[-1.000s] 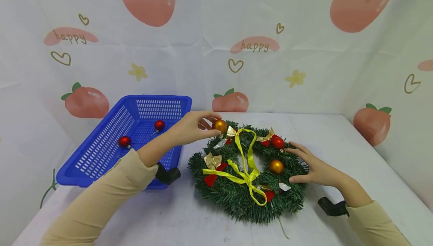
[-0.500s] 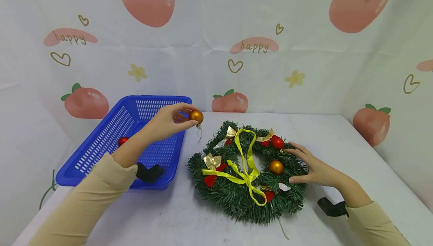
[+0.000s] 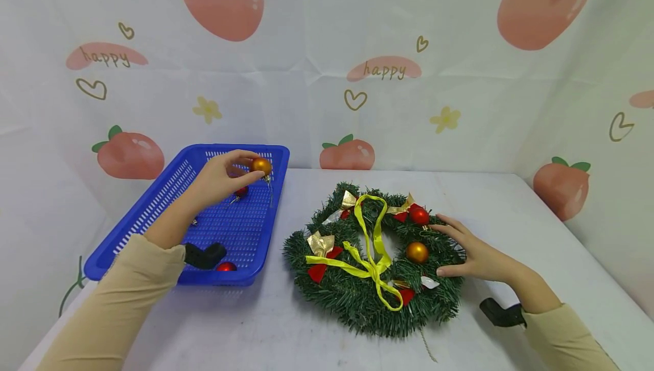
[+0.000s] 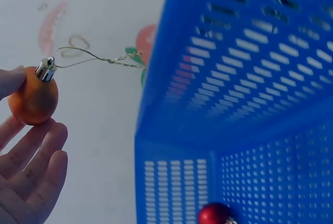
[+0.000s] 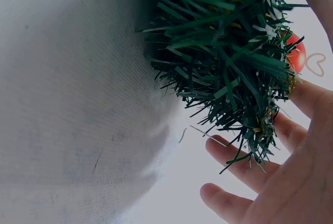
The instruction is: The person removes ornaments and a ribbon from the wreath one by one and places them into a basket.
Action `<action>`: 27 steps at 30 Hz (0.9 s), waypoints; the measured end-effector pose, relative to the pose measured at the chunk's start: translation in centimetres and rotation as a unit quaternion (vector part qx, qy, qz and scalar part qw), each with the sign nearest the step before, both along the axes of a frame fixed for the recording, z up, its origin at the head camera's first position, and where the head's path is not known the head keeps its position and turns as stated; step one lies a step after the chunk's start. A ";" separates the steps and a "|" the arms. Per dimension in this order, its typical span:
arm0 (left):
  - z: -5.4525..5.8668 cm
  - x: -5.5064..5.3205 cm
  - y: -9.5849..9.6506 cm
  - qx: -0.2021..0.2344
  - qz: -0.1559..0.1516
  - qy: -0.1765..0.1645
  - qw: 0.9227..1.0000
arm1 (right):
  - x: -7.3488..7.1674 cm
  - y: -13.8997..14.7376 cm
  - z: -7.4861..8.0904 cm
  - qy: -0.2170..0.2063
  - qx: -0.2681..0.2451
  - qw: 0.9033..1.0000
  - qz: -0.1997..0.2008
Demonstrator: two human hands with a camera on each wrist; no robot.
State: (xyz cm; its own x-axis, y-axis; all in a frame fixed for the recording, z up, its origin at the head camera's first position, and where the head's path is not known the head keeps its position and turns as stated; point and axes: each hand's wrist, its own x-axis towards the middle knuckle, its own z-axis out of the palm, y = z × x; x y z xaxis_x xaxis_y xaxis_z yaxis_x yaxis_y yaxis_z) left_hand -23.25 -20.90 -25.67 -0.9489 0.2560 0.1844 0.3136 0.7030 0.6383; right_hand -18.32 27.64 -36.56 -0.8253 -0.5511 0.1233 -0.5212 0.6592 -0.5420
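Gold bauble (image 3: 261, 166) leftward, knot (image 4: 110, 61) left-wrist-view only

Orange bauble (image 4: 32, 102): smooth, satin sheen; cap (image 4: 46, 70): shiny metal. Basket (image 4: 182, 125): smooth plastic. Wreath (image 3: 352, 303): rough, plastic-looking needles.

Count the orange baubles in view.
2: one orange bauble pinched by the left hand, a second bauble on the right side of the wreath. Others may be hidden.

White table (image 3: 286, 331), apparently cloth-covered; on it, blue basket (image 3: 245, 235) left, green wreath (image 3: 352, 303) right.
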 end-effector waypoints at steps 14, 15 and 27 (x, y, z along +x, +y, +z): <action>-1.5 -1.0 -2.5 -0.010 0.035 -0.020 0.999 | -0.1 0.1 -0.1 -0.006 0.002 1.000 -0.001; -1.7 -1.1 -2.7 -0.011 0.037 -0.021 0.999 | -0.1 0.1 0.0 -0.006 0.002 1.000 0.000; -2.5 -1.7 -2.9 -0.035 0.029 -0.023 0.999 | -0.1 0.0 0.0 -0.007 0.005 1.000 0.000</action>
